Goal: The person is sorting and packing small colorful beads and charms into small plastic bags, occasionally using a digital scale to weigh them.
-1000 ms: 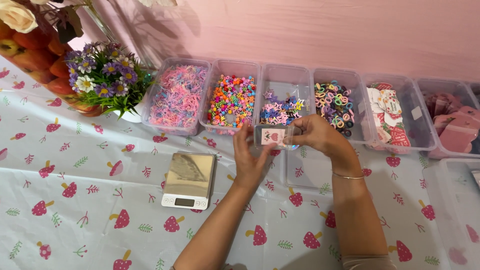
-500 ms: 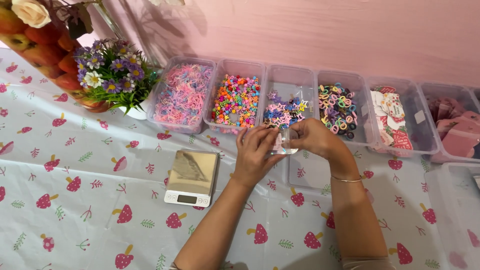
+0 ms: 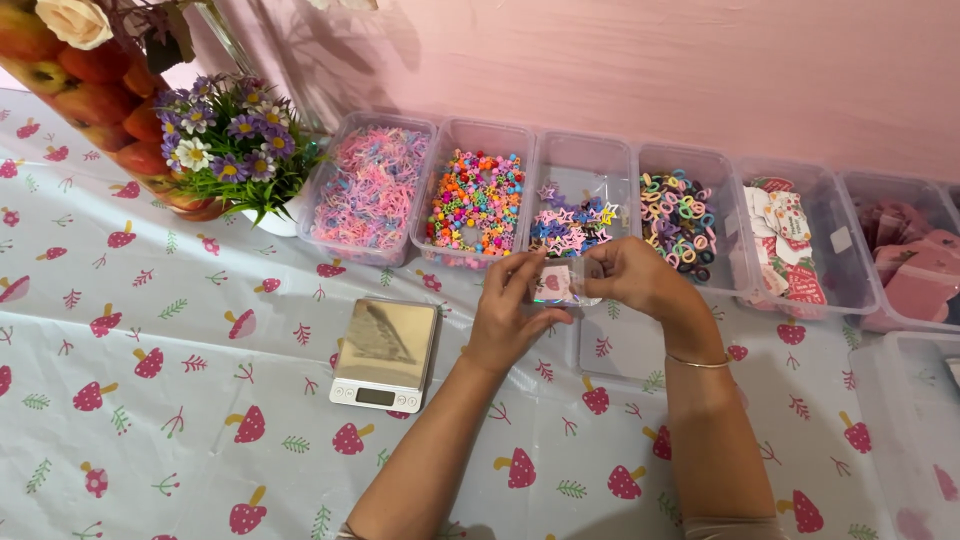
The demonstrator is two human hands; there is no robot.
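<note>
The small clear packet (image 3: 556, 284) sits just right of the middle of the frame, pinched between both your hands above the tablecloth (image 3: 180, 400). There is only the head view. In it your left hand (image 3: 508, 312) comes up from below and grips the packet's left end with thumb and fingertips, while your right hand (image 3: 622, 277) closes on its right end from the other side. The packet's long axis runs left to right across the frame, so each hand has one end and neither is nearer than the other. A pink card with a red heart shape shows through its front.

Just above your hands, along the upper part of the frame, stands a row of clear bins; the star clip bin (image 3: 575, 205) lies directly behind the packet. The small scale (image 3: 385, 352) rests lower left of your left hand, apart from it. A flower pot (image 3: 235, 150) stands at upper left.
</note>
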